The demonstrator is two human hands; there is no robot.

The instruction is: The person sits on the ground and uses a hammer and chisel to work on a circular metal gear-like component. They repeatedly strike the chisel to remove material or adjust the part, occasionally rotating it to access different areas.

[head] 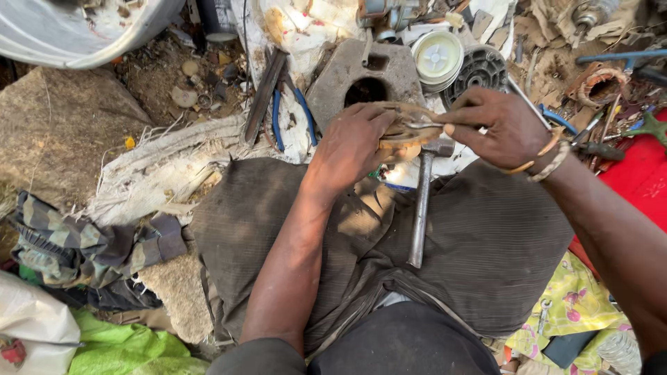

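The person's lap [479, 236], covered in dark ribbed cloth, fills the near part of the view, and a hammer [422, 208] lies across it, its handle running almost straight away from the body and its head at the far end, just under the hands.

Above the hammer head the left hand [351, 146] is closed round a flat, brownish, rusty ring-shaped part [406, 128], gripping it from the left so that its open side faces right. The right hand [497, 125], with bangles at the wrist, is clenched on a thin metal tool [425, 126] whose tip points left and touches the part's right edge. The tool's long axis runs side to side, across the line of the hammer handle. The two hands are nearly level, and the part sits between them, closer to the left palm.

Beyond the hands a grey block with a hole [365, 76] rests on the ground, with blue-handled pliers [292, 118] to its left and a pale round lid [436, 59] and a dark ribbed disc [483, 69] to its right. Scrap and dirt lie all about.

The left fingers cover much of the part, so its full shape is hard to tell. The tool's handle is hidden inside the right fist, and what kind of tool it is cannot be made out. A pale object under the hands is mostly hidden.
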